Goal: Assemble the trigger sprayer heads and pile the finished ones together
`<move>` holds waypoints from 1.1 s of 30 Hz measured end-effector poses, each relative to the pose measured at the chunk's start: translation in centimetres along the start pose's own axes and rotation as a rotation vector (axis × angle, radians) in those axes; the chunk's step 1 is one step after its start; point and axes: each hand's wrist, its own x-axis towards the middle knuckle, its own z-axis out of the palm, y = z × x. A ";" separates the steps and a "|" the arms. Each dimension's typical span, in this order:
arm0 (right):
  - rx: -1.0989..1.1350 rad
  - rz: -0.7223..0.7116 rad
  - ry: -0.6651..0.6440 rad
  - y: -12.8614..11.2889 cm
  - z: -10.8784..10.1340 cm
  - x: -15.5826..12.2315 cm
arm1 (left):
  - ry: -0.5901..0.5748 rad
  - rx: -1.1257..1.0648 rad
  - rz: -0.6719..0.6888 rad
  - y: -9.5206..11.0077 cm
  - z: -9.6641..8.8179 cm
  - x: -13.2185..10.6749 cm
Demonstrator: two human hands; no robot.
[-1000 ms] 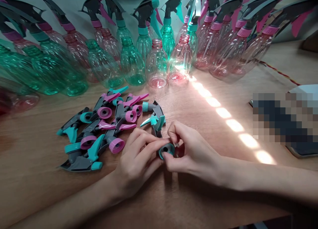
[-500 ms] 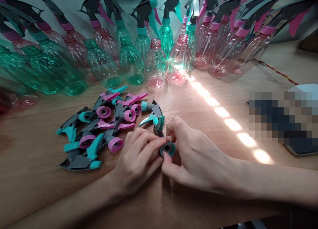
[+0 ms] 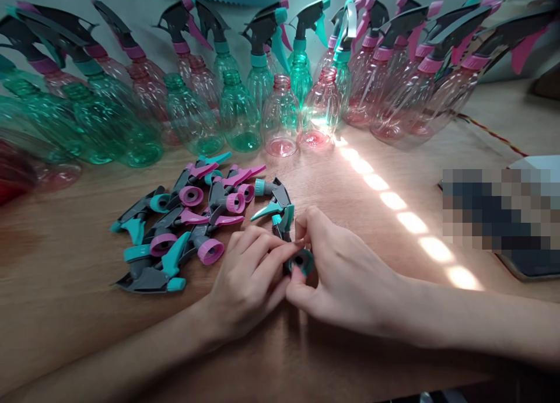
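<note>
Both my hands meet near the middle of a wooden table around one grey and teal spray trigger head. My left hand pinches it from the left with curled fingers. My right hand grips its teal screw cap between thumb and forefinger. The cap's open end faces me. A pile of several loose trigger heads, teal and pink, lies just left of my hands.
Rows of clear green bottles and pink bottles stand along the back, most capped with trigger heads, a few open. A blurred dark object lies at the right edge. A red cord runs along the far right.
The view has shifted slightly. My right fingers have turned a little around the teal cap; both hands stay in the same place on the trigger head.
</note>
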 end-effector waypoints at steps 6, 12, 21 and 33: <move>-0.016 0.010 -0.048 -0.1 0.0 0.3 | 0.017 0.007 0.011 0.1 -0.1 0.2; -0.053 -0.105 -0.023 -0.7 -0.5 -0.2 | 0.031 -0.028 0.035 0.1 0.2 0.1; -0.096 -0.179 0.022 -0.6 -0.2 -0.5 | 0.049 -0.024 0.021 0.7 0.5 0.3; -0.069 -0.186 0.001 -0.7 -0.1 -0.4 | 0.073 0.033 0.044 0.8 0.7 0.4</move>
